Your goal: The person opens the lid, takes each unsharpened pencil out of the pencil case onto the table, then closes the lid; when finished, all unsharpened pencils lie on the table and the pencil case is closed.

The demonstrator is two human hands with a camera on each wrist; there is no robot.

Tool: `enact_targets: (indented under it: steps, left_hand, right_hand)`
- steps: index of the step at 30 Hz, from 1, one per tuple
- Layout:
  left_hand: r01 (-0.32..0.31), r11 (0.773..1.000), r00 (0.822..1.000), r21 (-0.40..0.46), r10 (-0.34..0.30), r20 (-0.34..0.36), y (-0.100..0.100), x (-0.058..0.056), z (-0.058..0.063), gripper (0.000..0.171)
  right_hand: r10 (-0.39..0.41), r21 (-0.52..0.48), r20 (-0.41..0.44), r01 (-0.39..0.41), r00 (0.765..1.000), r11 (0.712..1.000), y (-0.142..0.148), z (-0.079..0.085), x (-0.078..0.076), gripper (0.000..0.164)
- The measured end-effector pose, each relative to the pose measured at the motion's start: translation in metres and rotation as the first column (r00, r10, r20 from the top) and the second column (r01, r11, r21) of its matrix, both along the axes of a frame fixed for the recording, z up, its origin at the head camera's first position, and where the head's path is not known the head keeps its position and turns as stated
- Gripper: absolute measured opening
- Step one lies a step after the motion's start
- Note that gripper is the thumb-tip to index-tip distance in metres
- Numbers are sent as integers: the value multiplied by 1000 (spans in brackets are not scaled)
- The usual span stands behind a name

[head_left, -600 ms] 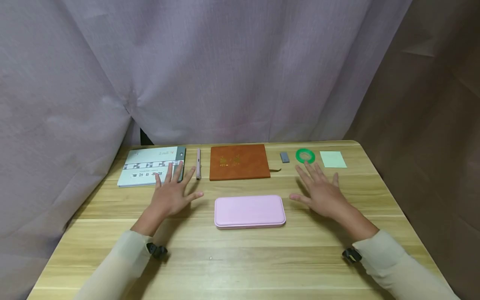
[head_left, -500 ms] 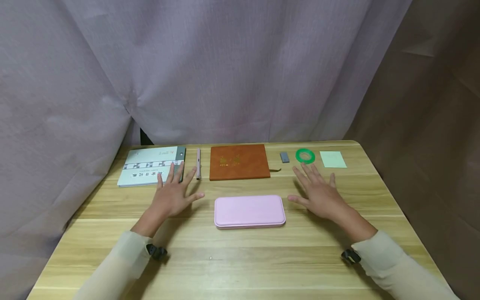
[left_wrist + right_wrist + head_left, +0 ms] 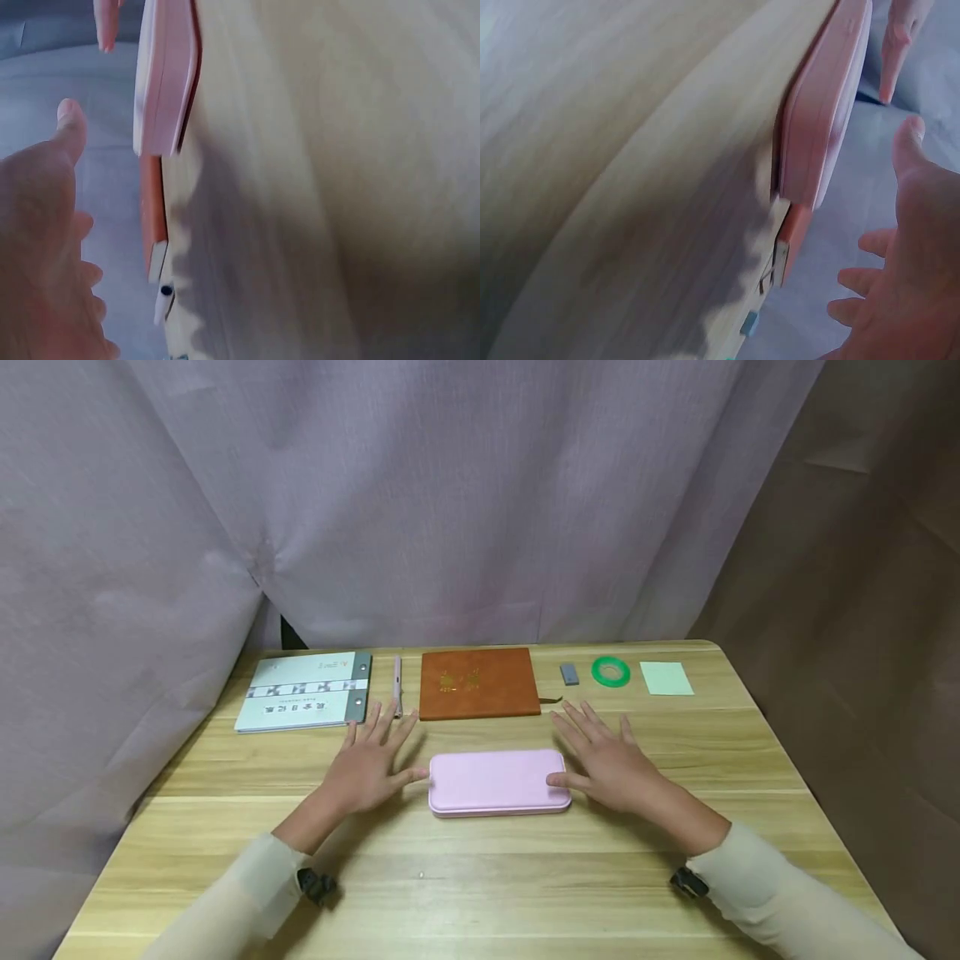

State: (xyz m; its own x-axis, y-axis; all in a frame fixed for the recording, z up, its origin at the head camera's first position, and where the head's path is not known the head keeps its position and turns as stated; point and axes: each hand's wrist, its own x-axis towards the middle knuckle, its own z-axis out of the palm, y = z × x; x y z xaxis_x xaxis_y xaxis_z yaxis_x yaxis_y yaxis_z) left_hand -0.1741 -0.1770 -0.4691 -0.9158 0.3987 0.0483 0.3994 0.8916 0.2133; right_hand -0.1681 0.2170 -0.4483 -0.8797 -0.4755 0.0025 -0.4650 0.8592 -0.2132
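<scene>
A flat pink case [image 3: 498, 783] with rounded corners lies closed on the table, between my two hands. My left hand [image 3: 363, 772] hovers at its left with fingers spread; in the head view the thumb tip comes right to the case's edge. On the other side my right hand [image 3: 611, 768] is also spread, and its thumb overlaps the case's right end from above. Both wrist views show a gap between the hands and the pink case [image 3: 169, 82], whose side wall [image 3: 814, 127] faces the cameras. Neither hand holds anything.
Along the back of the wooden table [image 3: 480, 893] lie a pale ledger book [image 3: 300, 693], a pink pen [image 3: 397, 681], a brown notebook [image 3: 480, 685] with a ribbon, a grey eraser-like block [image 3: 569, 674], a green tape roll [image 3: 597, 672] and green sticky notes [image 3: 667, 678]. Grey curtain [image 3: 480, 502] hangs behind.
Both hands have moved inward and toward the person, closer to the pink case. The left hand no longer covers the ledger book. The things on the table have stayed put.
</scene>
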Motion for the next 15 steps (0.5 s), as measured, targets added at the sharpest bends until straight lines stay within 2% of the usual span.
enact_targets:
  steps: [3, 7, 12, 15]
  left_hand:
    - [52, 998, 999, 29, -51, -9, 6, 6, -2, 94]
    - [107, 992, 994, 59, -109, 19, 13, 13, -8, 97]
    - [143, 984, 982, 106, -155, 112, 22, 24, -16, 104]
    - [144, 976, 970, 162, -171, 172, 28, 30, -21, 110]
  right_hand:
    - [36, -12, 1, -36, 999, 999, -9, 0, 4, 98]
    - [90, -32, 8, -90, 996, 995, -21, -3, 9, 96]
    - [190, -38, 21, -189, 981, 981, -36, -10, 15, 93]
    - [244, -51, 21, -243, 969, 969, -44, -14, 18, 91]
